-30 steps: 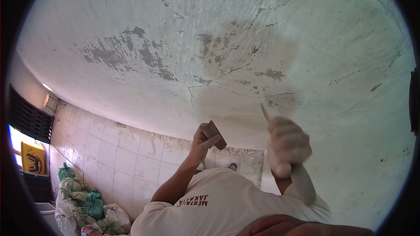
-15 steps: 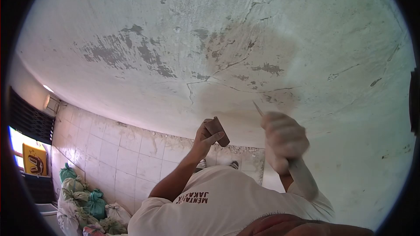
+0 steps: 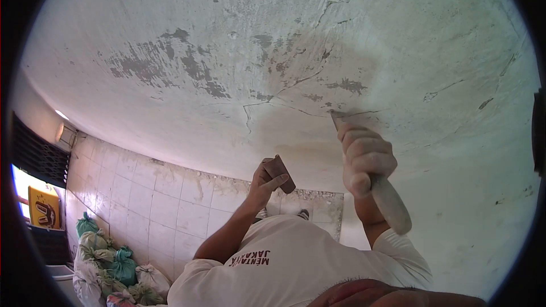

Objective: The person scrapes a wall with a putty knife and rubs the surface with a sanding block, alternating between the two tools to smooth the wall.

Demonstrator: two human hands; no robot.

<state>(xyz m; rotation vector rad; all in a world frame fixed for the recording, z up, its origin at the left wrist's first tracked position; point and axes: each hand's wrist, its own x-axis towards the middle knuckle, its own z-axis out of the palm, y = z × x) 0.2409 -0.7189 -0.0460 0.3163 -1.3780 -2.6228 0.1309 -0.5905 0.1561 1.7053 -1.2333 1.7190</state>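
Observation:
My right hand [image 3: 369, 159] is wrapped round the thick, dusty pale handle of a scraper [image 3: 392, 207]. Its short metal blade points up at the wall [image 3: 307, 136], with the tip at or very close to a crack; contact is hard to confirm. Pale dust covers that hand. Lower and to the left, my left hand [image 3: 264, 183] grips a flat brown rectangular piece [image 3: 280, 174] between thumb and fingers, apart from the wall. What it is made of I cannot make out. Grey peeled patches [image 3: 196, 71] and several cracks mark the white wall around a darker, beige area.
Several tied sacks [image 3: 122, 267] are heaped on the tiled floor [image 3: 156, 193] at lower left. A yellow box [image 3: 44, 207] stands behind them near a dark lattice gate [image 3: 40, 153]. Rough rubble lines the wall's foot.
My right hand has moved up and slightly left with the scraper, bringing the blade to the crack. My left hand stays nearly in place with the brown piece.

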